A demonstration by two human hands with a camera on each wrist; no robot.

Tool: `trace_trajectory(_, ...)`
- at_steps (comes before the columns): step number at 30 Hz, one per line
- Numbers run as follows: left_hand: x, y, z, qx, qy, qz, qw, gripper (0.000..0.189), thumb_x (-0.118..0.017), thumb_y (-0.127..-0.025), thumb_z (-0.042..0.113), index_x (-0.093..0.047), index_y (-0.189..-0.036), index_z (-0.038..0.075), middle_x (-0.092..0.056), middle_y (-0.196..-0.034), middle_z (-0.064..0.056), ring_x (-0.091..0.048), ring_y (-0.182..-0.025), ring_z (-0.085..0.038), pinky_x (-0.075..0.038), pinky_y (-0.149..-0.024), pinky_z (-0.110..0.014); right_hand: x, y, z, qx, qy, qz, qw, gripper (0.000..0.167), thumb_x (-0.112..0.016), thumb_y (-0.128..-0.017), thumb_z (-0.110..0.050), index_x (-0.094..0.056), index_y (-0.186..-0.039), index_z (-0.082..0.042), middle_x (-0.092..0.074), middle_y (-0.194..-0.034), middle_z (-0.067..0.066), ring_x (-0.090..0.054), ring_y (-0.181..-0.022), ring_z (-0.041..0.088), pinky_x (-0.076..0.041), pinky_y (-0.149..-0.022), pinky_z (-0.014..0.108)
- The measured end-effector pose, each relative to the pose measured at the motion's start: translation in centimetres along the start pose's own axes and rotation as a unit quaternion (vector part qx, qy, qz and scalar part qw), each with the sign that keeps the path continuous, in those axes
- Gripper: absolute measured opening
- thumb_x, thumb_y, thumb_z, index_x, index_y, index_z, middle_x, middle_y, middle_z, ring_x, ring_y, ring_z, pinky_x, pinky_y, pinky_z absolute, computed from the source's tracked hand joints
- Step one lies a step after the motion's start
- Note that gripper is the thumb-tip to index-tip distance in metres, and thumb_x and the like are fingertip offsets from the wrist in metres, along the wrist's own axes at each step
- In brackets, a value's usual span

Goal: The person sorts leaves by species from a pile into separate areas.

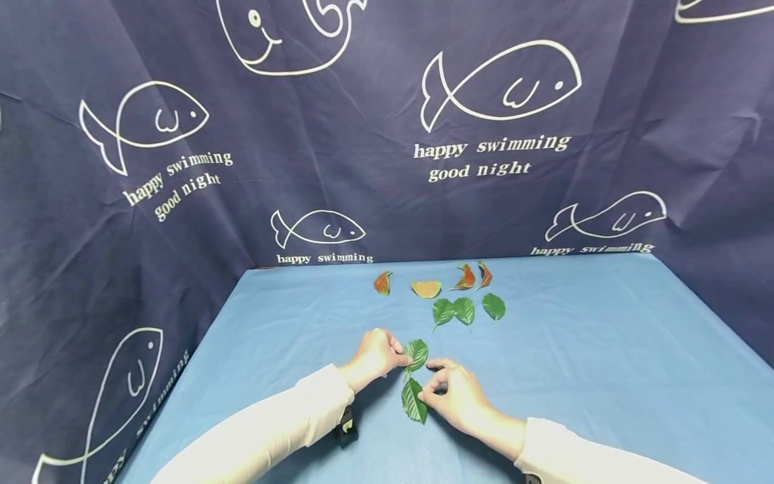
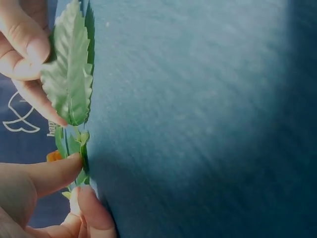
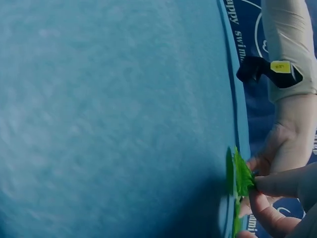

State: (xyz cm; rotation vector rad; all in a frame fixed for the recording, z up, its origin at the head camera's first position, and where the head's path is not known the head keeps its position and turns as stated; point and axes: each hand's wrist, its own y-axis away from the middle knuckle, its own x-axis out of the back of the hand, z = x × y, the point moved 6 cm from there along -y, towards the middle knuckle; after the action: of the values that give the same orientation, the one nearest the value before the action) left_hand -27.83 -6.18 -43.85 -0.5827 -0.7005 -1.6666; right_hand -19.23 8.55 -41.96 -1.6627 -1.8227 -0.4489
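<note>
Two green leaves lie end to end on the blue cloth in front of me. My left hand (image 1: pixel 376 354) pinches the left edge of the upper leaf (image 1: pixel 417 354) between thumb and fingers. At the lower leaf (image 1: pixel 414 401), my right hand (image 1: pixel 458 396) grips the right edge with thumb and finger; its index finger reaches toward the upper leaf. The left wrist view shows that lower leaf (image 2: pixel 69 69) broad, with a toothed edge and its stem toward my left hand. In the right wrist view the leaf (image 3: pixel 241 173) appears edge-on, raised slightly at the held side.
Farther back, several green leaves (image 1: pixel 464 310) lie in a row. Behind them are an orange half-round piece (image 1: pixel 426 289) and several curled red-orange pieces (image 1: pixel 382 283). A dark blue curtain (image 1: pixel 387 168) with white fish prints hangs behind the blue table (image 1: pixel 605 349).
</note>
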Motion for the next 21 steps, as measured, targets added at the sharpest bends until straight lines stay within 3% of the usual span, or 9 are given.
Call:
trace_trajectory(3, 0.1, -0.1, -0.1, 0.013, 0.020, -0.001, 0.9997, 0.016, -0.084, -0.074, 0.016, -0.070, -0.068, 0.010, -0.063, -0.059, -0.001, -0.056, -0.042, -0.012, -0.052, -0.042, -0.026, 0.4, -0.4, -0.1, 0.006, -0.009, 0.014, 0.9999, 0.017, -0.079, -0.072, -0.011, -0.070, -0.059, -0.017, -0.071, -0.097, 0.004, -0.066, -0.090, 0.022, -0.052, -0.079, 0.032)
trace_trajectory(6, 0.1, -0.4, -0.5, 0.029, 0.059, -0.009, 0.9978, 0.012, -0.082, -0.076, 0.013, -0.073, -0.069, 0.008, -0.065, -0.060, -0.004, -0.059, -0.046, -0.012, -0.054, -0.045, -0.026, 0.7, -0.7, 0.2, -0.013, -0.030, 0.006, 0.9994, 0.014, -0.078, -0.074, -0.010, -0.071, -0.061, -0.013, -0.070, -0.078, -0.001, -0.062, -0.072, 0.012, -0.049, -0.066, 0.022)
trace_trajectory(10, 0.1, -0.7, -1.3, 0.047, 0.132, -0.026, 0.9898, 0.008, -0.079, -0.079, 0.008, -0.073, -0.076, 0.003, -0.068, -0.065, -0.006, -0.061, -0.049, -0.011, -0.057, -0.051, -0.027, 0.6, -0.9, 1.0, -0.062, -0.077, -0.023, 0.9948, 0.010, -0.076, -0.076, -0.009, -0.073, -0.067, -0.006, -0.067, -0.063, 0.001, -0.055, -0.056, 0.006, -0.047, -0.053, 0.022)
trace_trajectory(13, 0.3, -0.9, -1.7, 0.058, 0.186, -0.030, 0.9803, 0.008, -0.078, -0.078, 0.002, -0.071, -0.082, -0.001, -0.070, -0.069, -0.008, -0.063, -0.050, -0.011, -0.058, -0.054, -0.028, 0.2, -0.8, 1.5, -0.099, -0.150, -0.056, 0.9821, 0.011, -0.073, -0.079, -0.005, -0.072, -0.074, 0.004, -0.065, -0.059, 0.005, -0.056, -0.050, 0.007, -0.053, -0.050, 0.026)
trace_trajectory(16, 0.9, -1.1, -1.9, 0.062, 0.232, -0.024, 0.9705, 0.013, -0.076, -0.077, -0.003, -0.071, -0.089, -0.005, -0.072, -0.074, -0.011, -0.064, -0.052, -0.012, -0.059, -0.057, -0.028, -0.1, -0.8, 1.8, -0.134, -0.219, -0.082, 0.9630, 0.014, -0.070, -0.082, -0.001, -0.069, -0.081, 0.012, -0.063, -0.058, 0.003, -0.057, -0.049, 0.009, -0.056, -0.052, 0.027)
trace_trajectory(21, 2.2, -1.3, -1.9, 0.059, 0.282, -0.004, 0.9575, 0.015, -0.073, -0.079, -0.007, -0.070, -0.093, -0.011, -0.073, -0.078, -0.012, -0.062, -0.053, -0.011, -0.060, -0.060, -0.028, 0.0, -1.2, 2.1, -0.173, -0.265, -0.090, 0.9442, 0.017, -0.066, -0.084, 0.000, -0.067, -0.089, 0.016, -0.060, -0.060, 0.000, -0.057, -0.053, 0.008, -0.057, -0.056, 0.025)
